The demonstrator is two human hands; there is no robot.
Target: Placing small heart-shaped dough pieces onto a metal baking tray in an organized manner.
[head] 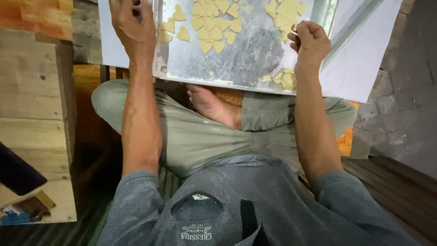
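Observation:
A metal tray [246, 68] lies on a white board in front of my crossed legs. Several pale heart-shaped dough pieces [210, 27] are spread over its far part. Dough scraps [286, 79] are heaped near the tray's front right edge. My left hand [132, 23] rests on the tray's left edge, fingers curled at the top of the view. My right hand [310, 41] is over the tray's right side, fingers pinched on a small piece of dough beside another cluster of hearts [284, 13].
A white board [359, 64] sticks out to the right under the tray. A wooden crate [36, 114] stands at left, with small items on its lower ledge [27, 207]. Grey paving [405, 105] is at right. My bare foot [211, 105] lies just below the tray.

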